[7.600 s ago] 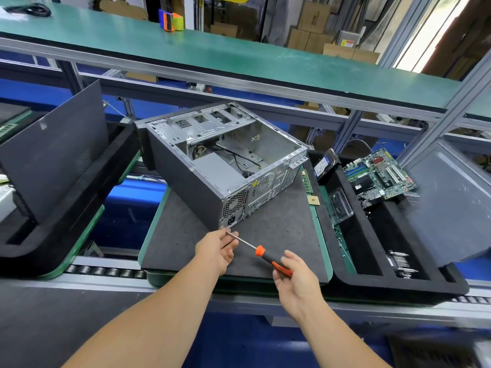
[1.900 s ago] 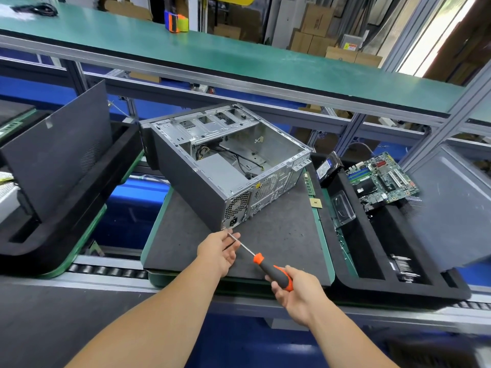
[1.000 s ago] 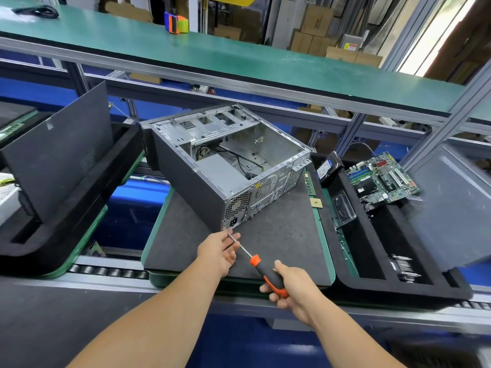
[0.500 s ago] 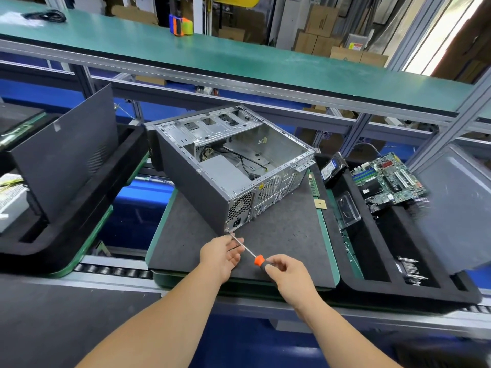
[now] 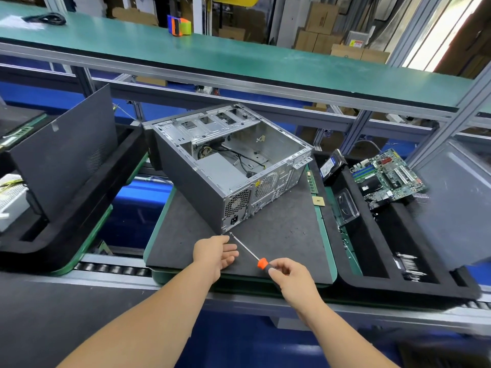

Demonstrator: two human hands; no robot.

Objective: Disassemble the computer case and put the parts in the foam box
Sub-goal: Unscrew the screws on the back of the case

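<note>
The open computer case (image 5: 202,187) lies on its side on a dark mat (image 5: 279,235), with the power supply and cables still inside. My right hand (image 5: 291,280) grips the orange-handled screwdriver (image 5: 261,262); its tip points at the case's lower rear corner by the power socket. My left hand (image 5: 215,254) rests on the mat just left of the shaft, fingers relaxed and extended. The black foam box (image 5: 372,248) sits to the right, holding a motherboard (image 5: 388,176), a hard drive (image 5: 330,166) and a grey side panel (image 5: 457,203).
Another foam box (image 5: 74,208) with a dark panel leaning in it stands on the left. A small chip (image 5: 318,201) and a RAM stick (image 5: 311,181) lie by the mat's right edge. A green shelf (image 5: 239,59) runs overhead. Conveyor rollers (image 5: 111,268) lie along the near edge.
My right hand slid up the screwdriver handle toward the shaft. My left hand let go of the shaft and its fingers opened beside it.
</note>
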